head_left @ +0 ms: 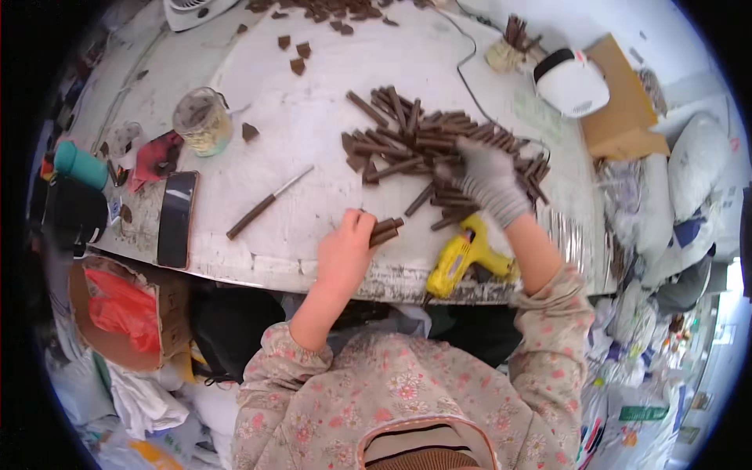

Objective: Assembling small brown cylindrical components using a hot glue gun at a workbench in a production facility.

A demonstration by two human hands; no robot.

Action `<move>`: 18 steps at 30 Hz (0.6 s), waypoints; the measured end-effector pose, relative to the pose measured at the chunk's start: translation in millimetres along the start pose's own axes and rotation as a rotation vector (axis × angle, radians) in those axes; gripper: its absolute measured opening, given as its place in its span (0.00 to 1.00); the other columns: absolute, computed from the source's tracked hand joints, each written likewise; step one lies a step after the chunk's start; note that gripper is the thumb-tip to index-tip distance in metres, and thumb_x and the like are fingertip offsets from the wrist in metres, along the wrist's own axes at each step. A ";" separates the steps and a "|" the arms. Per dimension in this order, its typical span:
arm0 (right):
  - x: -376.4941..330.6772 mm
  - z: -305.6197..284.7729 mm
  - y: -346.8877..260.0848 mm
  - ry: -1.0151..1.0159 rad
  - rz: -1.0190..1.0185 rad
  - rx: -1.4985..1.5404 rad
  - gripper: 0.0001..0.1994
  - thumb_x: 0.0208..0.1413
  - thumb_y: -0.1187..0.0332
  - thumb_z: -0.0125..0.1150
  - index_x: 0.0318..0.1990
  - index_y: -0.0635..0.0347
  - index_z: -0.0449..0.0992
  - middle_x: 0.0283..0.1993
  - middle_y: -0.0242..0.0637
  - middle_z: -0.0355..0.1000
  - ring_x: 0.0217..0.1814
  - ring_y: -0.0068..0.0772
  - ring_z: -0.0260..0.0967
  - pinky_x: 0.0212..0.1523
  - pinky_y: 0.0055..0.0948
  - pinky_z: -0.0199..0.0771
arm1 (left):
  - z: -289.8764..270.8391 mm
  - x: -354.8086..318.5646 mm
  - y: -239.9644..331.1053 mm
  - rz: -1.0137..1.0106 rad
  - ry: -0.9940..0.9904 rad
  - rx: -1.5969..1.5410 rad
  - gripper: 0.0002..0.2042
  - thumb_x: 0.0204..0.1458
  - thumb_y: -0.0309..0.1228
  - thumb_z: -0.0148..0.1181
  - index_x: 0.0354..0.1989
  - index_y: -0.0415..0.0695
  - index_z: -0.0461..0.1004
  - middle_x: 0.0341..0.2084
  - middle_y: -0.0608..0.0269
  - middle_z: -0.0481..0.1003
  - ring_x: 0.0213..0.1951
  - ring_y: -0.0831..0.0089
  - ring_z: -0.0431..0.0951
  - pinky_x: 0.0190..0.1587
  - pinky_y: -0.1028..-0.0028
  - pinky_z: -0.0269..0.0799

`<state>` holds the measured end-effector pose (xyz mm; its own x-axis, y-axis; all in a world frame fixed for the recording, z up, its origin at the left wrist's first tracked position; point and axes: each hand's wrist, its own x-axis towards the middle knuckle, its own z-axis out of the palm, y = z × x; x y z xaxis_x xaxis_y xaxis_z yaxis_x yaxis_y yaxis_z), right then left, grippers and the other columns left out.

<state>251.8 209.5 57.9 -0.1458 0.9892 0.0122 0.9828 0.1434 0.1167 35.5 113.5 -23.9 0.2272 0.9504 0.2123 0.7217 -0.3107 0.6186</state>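
Note:
My bare left hand point(345, 249) is closed around a few short brown sticks point(386, 230), whose ends stick out to its right, close to the table's front edge. A large loose pile of similar brown sticks point(399, 141) lies in the middle right of the table. Over the right part of that pile is my right hand point(492, 182), in a grey-white knitted glove. Its fingers reach down among the sticks and are blurred, so their grip is unclear. Just below it, a yellow glue gun point(454, 262) rests on its side by the front edge.
A thin tool with a brown handle point(254, 215), a phone point(178, 219) and a glass jar point(202, 121) are on the left of the white table point(298, 141). Brown flat pieces point(313, 9) are heaped at the far edge. A black cable point(468, 63) runs behind the stick pile.

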 end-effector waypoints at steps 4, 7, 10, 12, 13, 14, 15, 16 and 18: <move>-1.3 42.5 15.4 -0.118 0.062 0.047 0.22 0.47 0.52 0.55 0.44 0.57 0.63 0.39 0.44 0.70 0.40 0.44 0.70 0.36 0.39 0.70 | 2.0 0.3 2.8 -0.022 -0.077 0.108 0.11 0.40 0.26 0.56 0.33 0.45 0.64 0.26 0.59 0.68 0.27 0.59 0.73 0.26 0.64 0.69; 2.0 40.4 11.8 -0.143 0.050 0.118 0.21 0.46 0.56 0.56 0.45 0.57 0.63 0.38 0.44 0.70 0.41 0.45 0.70 0.37 0.41 0.69 | 10.5 4.6 -0.4 -0.006 -0.083 0.182 0.10 0.40 0.27 0.56 0.32 0.45 0.63 0.24 0.59 0.69 0.27 0.59 0.73 0.26 0.64 0.69; 1.0 38.7 14.4 -0.125 0.027 0.156 0.21 0.46 0.56 0.56 0.46 0.54 0.64 0.40 0.42 0.69 0.41 0.44 0.69 0.38 0.42 0.69 | 2.1 14.3 0.0 -0.032 -0.207 0.114 0.14 0.37 0.29 0.59 0.33 0.43 0.65 0.24 0.56 0.70 0.30 0.57 0.73 0.31 0.63 0.69; -3.6 34.6 10.1 -0.114 0.021 0.012 0.21 0.46 0.54 0.56 0.46 0.51 0.65 0.42 0.40 0.67 0.41 0.44 0.69 0.37 0.41 0.69 | -19.1 29.8 8.4 -0.022 -0.261 0.004 0.14 0.37 0.29 0.59 0.35 0.43 0.66 0.27 0.55 0.71 0.31 0.56 0.74 0.32 0.62 0.69; -3.7 31.5 10.0 -0.115 0.031 0.017 0.21 0.46 0.54 0.56 0.46 0.51 0.65 0.42 0.40 0.67 0.41 0.44 0.69 0.37 0.41 0.69 | -25.3 42.6 9.4 -0.015 -0.313 -0.108 0.15 0.38 0.30 0.58 0.36 0.43 0.66 0.29 0.55 0.72 0.31 0.54 0.74 0.34 0.61 0.70; -5.1 27.7 5.5 -0.084 0.027 0.023 0.22 0.46 0.53 0.56 0.47 0.50 0.64 0.43 0.40 0.67 0.41 0.43 0.69 0.37 0.41 0.69 | -24.0 61.9 3.9 -0.004 -0.168 -0.190 0.18 0.37 0.32 0.58 0.40 0.43 0.68 0.31 0.52 0.73 0.34 0.52 0.74 0.38 0.61 0.69; -9.0 25.1 0.2 -0.059 0.019 0.030 0.22 0.46 0.52 0.56 0.47 0.50 0.64 0.43 0.39 0.66 0.41 0.43 0.69 0.37 0.41 0.69 | -30.8 96.1 -3.7 0.099 0.024 -0.225 0.18 0.39 0.32 0.57 0.42 0.42 0.70 0.29 0.48 0.73 0.35 0.54 0.74 0.38 0.62 0.69; -12.9 24.1 -0.3 -0.070 0.031 0.019 0.23 0.46 0.50 0.56 0.47 0.50 0.63 0.42 0.38 0.66 0.42 0.42 0.69 0.37 0.41 0.69 | -66.4 134.7 17.7 -0.162 -0.035 -0.320 0.18 0.39 0.33 0.58 0.41 0.40 0.70 0.28 0.49 0.74 0.34 0.55 0.75 0.37 0.64 0.70; -17.9 22.8 -6.2 -0.076 0.026 0.005 0.23 0.46 0.51 0.55 0.47 0.51 0.63 0.42 0.39 0.67 0.40 0.43 0.69 0.36 0.40 0.69 | -90.0 196.8 2.7 -0.129 0.314 -0.510 0.19 0.41 0.40 0.63 0.34 0.36 0.72 0.20 0.57 0.73 0.17 0.76 0.71 0.25 0.74 0.68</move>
<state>251.0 191.6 34.3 -0.1112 0.9920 -0.0604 0.9867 0.1175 0.1125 23.3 298.6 87.7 -0.1009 0.9557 0.2767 0.3087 -0.2343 0.9218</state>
